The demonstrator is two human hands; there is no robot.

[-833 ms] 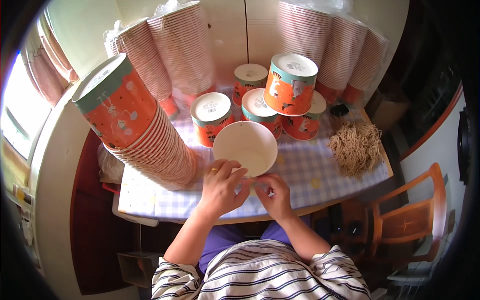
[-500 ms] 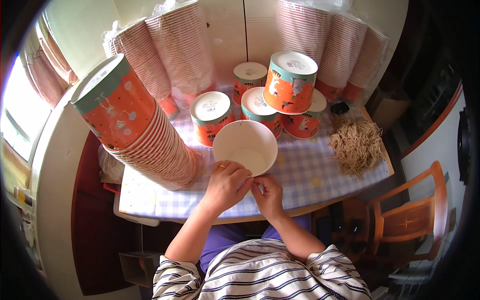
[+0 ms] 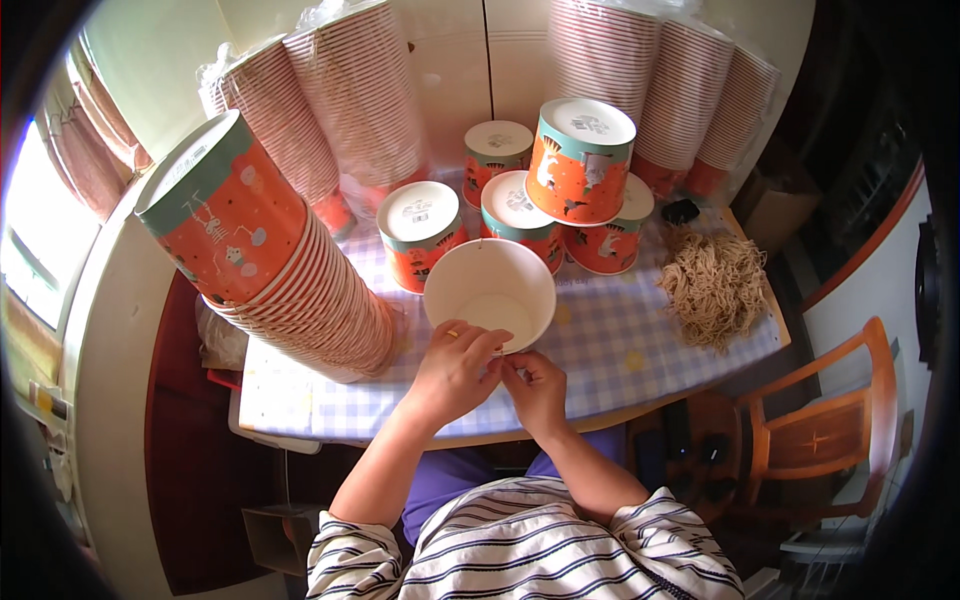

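A paper bucket (image 3: 462,278) stands mouth up in front of me, its white inside showing. At its near rim my left hand (image 3: 452,375) is closed, with its fingers over the edge and a ring on one finger. Close beside it, against the outside of the rim, my right hand (image 3: 536,392) is pinched. Whatever lies between its fingertips is too small to make out. Beyond the bucket sit several upturned orange and green paper buckets (image 3: 420,252), with one bucket (image 3: 578,170) on top of others. To the right lies a tangled heap of beige strings (image 3: 712,290).
A tall leaning stack of nested buckets (image 3: 290,280) rises at the left. Plastic-wrapped stacks (image 3: 365,95) line the back on both sides. A small black object (image 3: 680,211) lies behind the strings. A checked cloth (image 3: 600,340) covers the table; a wooden chair (image 3: 820,430) stands right.
My left fingers have shifted slightly at the bucket's near rim. The right hand stays pinched in nearly the same place, and the bucket has hardly moved.
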